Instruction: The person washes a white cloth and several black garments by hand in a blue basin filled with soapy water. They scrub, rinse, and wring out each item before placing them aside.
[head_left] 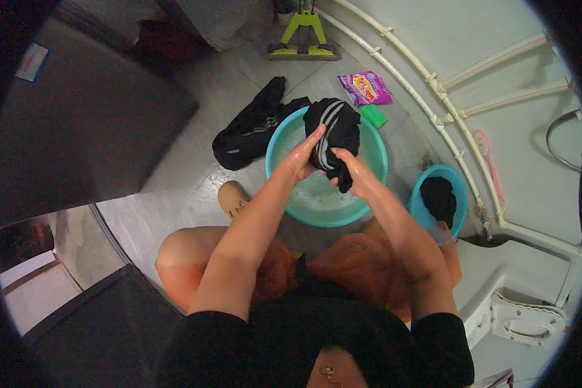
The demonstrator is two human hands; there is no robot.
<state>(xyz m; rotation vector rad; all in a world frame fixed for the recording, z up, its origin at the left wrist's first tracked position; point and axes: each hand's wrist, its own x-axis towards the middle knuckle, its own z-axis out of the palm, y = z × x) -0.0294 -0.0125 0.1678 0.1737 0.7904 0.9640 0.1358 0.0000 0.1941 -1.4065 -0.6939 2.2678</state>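
Note:
A wet-looking black garment with pale stripes is bunched up over a turquoise basin. My left hand grips its left side, thumb pointing up along the cloth. On its lower right, my right hand is closed round another fold, and a twisted end hangs below. Cloudy, sudsy water lies in the basin under both hands. A second black garment with light stripes is spread on the floor at the basin's left.
Beyond the basin lie a purple packet and a green block. A smaller blue basin with dark cloth stands at the right. A tan shoe, a green mop head, a pink brush and white wall pipes surround the area.

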